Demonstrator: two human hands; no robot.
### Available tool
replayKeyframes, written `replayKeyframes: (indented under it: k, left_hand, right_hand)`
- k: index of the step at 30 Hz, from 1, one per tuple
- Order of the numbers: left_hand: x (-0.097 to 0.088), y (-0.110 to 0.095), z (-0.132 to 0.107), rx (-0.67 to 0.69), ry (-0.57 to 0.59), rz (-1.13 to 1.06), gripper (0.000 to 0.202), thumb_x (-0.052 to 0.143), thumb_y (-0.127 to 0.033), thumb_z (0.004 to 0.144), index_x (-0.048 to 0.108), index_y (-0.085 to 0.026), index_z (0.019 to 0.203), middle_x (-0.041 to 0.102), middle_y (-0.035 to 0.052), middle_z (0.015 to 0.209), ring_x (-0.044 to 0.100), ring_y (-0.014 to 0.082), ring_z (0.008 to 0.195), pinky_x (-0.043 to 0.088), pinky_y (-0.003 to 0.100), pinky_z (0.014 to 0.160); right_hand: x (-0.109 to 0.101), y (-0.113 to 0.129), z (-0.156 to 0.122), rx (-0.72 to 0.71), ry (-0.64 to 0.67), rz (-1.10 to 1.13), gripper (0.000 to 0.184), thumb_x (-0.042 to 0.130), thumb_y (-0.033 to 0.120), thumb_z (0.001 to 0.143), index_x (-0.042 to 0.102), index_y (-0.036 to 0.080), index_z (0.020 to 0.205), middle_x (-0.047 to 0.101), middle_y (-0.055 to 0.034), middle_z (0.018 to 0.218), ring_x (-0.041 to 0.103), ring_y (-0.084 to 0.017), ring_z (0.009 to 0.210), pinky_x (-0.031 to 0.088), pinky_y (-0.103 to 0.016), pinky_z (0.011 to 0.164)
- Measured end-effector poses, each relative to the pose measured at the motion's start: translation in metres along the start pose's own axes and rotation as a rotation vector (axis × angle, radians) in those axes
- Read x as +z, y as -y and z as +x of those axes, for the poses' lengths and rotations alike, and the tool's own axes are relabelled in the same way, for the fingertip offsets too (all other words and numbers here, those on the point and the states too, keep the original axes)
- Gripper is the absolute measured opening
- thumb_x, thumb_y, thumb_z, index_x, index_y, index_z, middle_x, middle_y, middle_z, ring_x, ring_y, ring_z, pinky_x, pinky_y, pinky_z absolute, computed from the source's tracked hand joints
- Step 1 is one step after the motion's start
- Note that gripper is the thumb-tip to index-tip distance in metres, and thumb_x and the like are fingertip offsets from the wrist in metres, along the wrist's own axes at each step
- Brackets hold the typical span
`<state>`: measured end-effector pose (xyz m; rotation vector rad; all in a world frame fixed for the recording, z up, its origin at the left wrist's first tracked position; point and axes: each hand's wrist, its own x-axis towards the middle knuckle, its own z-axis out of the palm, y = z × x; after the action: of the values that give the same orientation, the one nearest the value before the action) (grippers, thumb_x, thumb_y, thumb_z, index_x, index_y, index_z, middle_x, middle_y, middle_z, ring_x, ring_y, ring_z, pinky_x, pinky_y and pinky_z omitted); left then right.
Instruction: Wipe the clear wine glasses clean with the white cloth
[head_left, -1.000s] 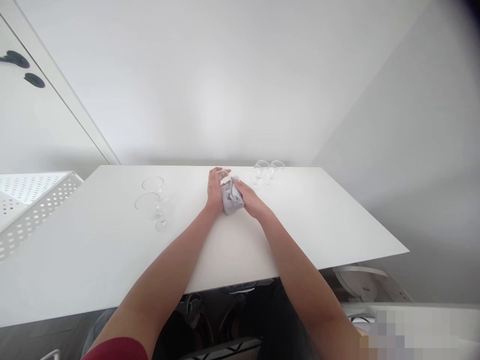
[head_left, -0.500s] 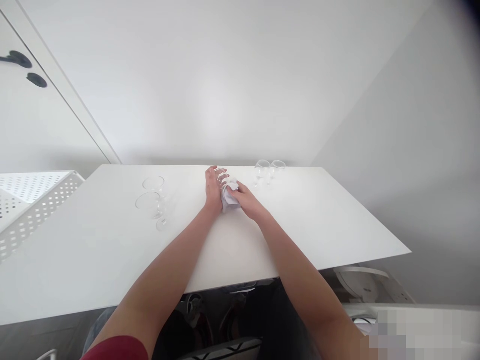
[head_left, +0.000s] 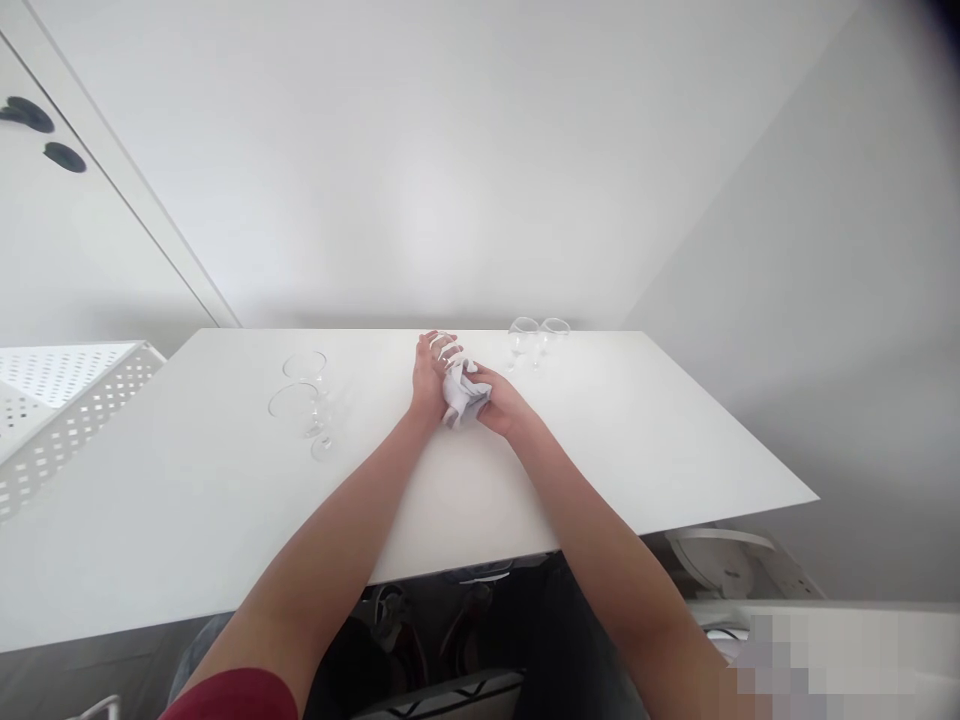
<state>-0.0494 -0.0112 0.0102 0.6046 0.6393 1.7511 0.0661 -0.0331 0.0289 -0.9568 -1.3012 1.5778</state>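
"Holding what, left hand (head_left: 428, 380)?"
"One clear glass (head_left: 448, 351), fingers curled around it, far middle of the white table (head_left: 622, 440); long axis unclear."
"Right hand (head_left: 502, 402)?"
"One crumpled white cloth (head_left: 463, 390), gripped, bunched between both hands, glass's near side."

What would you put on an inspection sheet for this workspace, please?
Surface: white table, plain top.
Job's things: clear glass, partly hidden, with white cloth bunched against it.
Clutter: two stemmed glasses to the left, two more stemmed glasses to the right.
Grippers: left hand around the clear glass; right hand holding the white cloth.
Cables: nothing seen for certain.
Surroundings: plain wall behind; door with dark handle and perforated white panel at left.
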Motion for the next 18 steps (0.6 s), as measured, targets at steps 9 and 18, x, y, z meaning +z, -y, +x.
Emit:
replayKeyframes:
  k: [9, 18]
  left_hand:
    - [-0.009, 0.005, 0.002, -0.148, 0.203, 0.043, 0.049, 0.069, -0.063, 0.087, 0.065, -0.019, 0.109, 0.072, 0.0114, 0.116, 0.07, 0.0201, 0.089, 0.057, 0.032, 0.077]
    - [-0.005, -0.003, -0.001, -0.04, 0.119, -0.07, 0.049, 0.055, -0.069, 0.092, 0.063, -0.025, 0.11, 0.065, 0.0095, 0.134, 0.062, 0.0263, 0.126, 0.057, 0.038, 0.094]
  right_hand:
    - [-0.006, -0.003, -0.001, -0.315, -0.159, -0.51, 0.014, 0.06, 0.025, 0.076, 0.046, 0.025, 0.077, 0.048, 0.0036, 0.069, 0.042, -0.016, 0.067, 0.035, -0.03, 0.068]
    - [0.002, -0.013, 0.012, -0.007, -0.282, 0.238, 0.031, 0.066, 0.048, 0.08, 0.053, 0.026, 0.096, 0.064, -0.0007, 0.09, 0.06, -0.019, 0.082, 0.046, -0.03, 0.069]
